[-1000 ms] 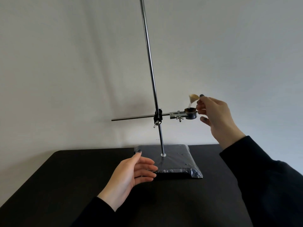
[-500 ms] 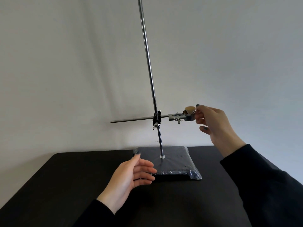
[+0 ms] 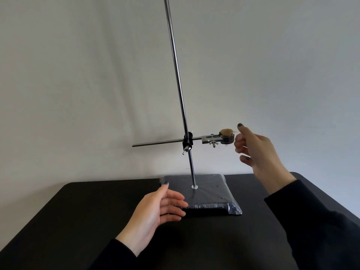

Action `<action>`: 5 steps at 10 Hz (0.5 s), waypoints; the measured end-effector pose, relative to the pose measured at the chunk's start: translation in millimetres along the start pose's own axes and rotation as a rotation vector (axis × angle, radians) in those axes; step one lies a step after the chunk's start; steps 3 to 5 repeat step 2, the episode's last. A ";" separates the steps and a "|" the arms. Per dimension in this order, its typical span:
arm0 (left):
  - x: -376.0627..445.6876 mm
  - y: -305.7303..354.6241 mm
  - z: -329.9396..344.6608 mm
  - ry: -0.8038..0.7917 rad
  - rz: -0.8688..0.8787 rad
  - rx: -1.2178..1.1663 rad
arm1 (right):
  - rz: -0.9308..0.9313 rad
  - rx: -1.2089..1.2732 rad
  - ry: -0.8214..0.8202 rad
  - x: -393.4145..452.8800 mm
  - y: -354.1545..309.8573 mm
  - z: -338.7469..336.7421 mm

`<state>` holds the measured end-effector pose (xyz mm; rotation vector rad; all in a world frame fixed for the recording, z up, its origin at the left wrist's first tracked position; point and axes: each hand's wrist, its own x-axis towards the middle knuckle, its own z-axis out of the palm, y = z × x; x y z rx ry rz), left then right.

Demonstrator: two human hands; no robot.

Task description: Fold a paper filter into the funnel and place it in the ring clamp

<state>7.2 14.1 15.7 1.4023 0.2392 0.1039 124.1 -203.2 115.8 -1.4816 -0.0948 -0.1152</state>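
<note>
Funnel (image 3: 226, 135) w/ tan paper filter (image 3: 226, 131) sits in the ring clamp (image 3: 227, 140), filter top poking up above the ring; funnel body mostly hidden by the band, so can't confirm it's fully seated. Step: placement looks done, I'd call this the let-go. Near to far: left hand (image 3: 155, 209) low at near-left, fingers loosely spread, holding nothing, fingertips at the near-left edge of the stand base (image 3: 210, 193) — touching or just beside, can't tell. Base sits on black table (image 3: 58, 221), looks film-wrapped. Upright rod (image 3: 176, 71) rises from base; cross rod (image 3: 155, 143) runs left-right thru a black boss w/ thumbscrews, clamp at its right end. Right hand (image 3: 255, 149) just right of clamp, fingers uncurled and apart, empty; index tip near the filter rim, no contact that I can see. Next move imo: draw right hand clear to the right w/o clipping the filter, then check funnel hangs plumb; left can steady the base if it rocks. Count: 1 funnel, 1 filter, 1 ring clamp, 1 stand, 2 rods, 2 hands.
</note>
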 end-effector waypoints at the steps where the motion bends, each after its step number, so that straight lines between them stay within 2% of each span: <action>1: -0.7 -1.5 0.0 -0.036 0.033 0.005 | -0.003 0.045 0.023 -2.0 10.9 -3.5; 5: -4.4 0.9 3.9 -0.063 0.051 0.007 | -0.017 0.056 0.011 -9.1 23.6 -0.5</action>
